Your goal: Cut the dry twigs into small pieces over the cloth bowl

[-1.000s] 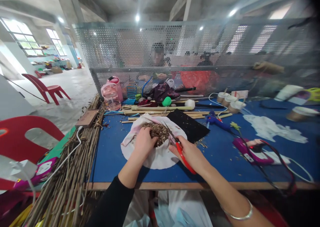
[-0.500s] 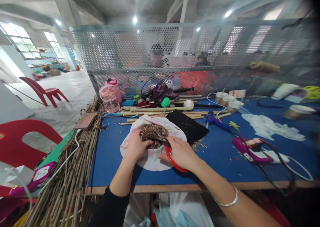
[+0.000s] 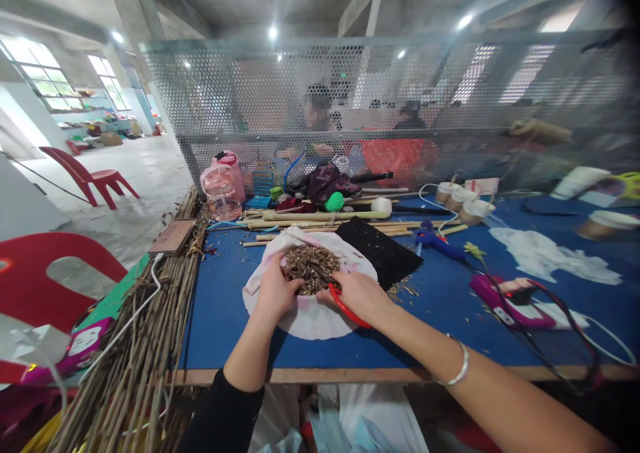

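Observation:
A white cloth [image 3: 310, 316] lies on the blue table [image 3: 440, 320] with a heap of brown chopped twigs [image 3: 311, 266] in its middle. My left hand [image 3: 275, 290] rests at the heap's left edge, its fingers curled into the twigs. My right hand [image 3: 359, 294] is closed on red-handled scissors [image 3: 343, 306], whose dark blades reach left over the heap. A silver bangle sits on my right wrist.
A black sheet [image 3: 383, 253] lies right of the cloth, bamboo sticks [image 3: 320, 223] behind it. A long bundle of dry twigs [image 3: 150, 333] runs along the table's left edge. A blue glue gun [image 3: 437, 243], a purple tool [image 3: 505, 303] with cables, and a pink jug [image 3: 223, 186] stand around. People sit behind a perforated screen [image 3: 380, 106].
My right hand has turned the scissors from pointing upward to lying low across the heap and moved left. My left hand has slid from the top of the heap to its left edge.

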Tool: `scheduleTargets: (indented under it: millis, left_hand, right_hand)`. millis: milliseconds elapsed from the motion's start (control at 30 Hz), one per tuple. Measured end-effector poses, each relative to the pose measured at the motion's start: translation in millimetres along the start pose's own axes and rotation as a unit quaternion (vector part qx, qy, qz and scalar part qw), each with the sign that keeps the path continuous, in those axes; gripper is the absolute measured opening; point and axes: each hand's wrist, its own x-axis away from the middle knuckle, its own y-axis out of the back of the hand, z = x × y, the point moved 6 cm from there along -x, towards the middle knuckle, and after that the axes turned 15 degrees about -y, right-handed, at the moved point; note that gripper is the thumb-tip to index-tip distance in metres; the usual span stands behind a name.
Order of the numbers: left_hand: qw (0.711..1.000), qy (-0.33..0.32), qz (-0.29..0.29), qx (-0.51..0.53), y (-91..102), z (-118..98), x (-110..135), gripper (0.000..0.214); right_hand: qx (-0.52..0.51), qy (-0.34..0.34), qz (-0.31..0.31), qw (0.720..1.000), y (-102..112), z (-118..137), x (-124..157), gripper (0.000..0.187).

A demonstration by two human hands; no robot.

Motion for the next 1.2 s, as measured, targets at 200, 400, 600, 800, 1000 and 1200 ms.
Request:
scheduleTargets:
  millis: [200, 400, 600, 800, 1000, 1200]
  left_hand:
    - [0.998, -0.04, -0.005, -0.043, 3.7, -6, -1, 0.042]
    - [0.986, -0.101, 0.081, -0.106, -5.0, -15, 1, 0.054]
    - [0.987, -0.062, 0.084, -0.126, -5.8, -8, -3, 0.046]
    - [0.991, -0.041, 0.07, -0.106, -7.7, -7, -4, 0.031]
    - [0.985, -0.042, 0.096, -0.134, -13.1, -12, -1, 0.011]
    - [0.98, -0.093, 0.105, -0.143, -16.3, -21, 2, 0.018]
  right_hand:
    - [-0.133, 0.041, 0.069, 0.988, 13, -4, 2, 0.048]
    - [-0.249, 0.045, 0.26, 0.932, 21, -10, 18, 0.057]
    - [-0.307, -0.063, 0.396, 0.863, 18, -26, 32, 0.067]
    - [-0.271, -0.123, 0.451, 0.841, 24, -30, 49, 0.069]
    - [-0.288, -0.135, 0.464, 0.827, 12, -15, 33, 0.074]
    - [-0.326, -0.125, 0.447, 0.824, -13, 1, 9, 0.073]
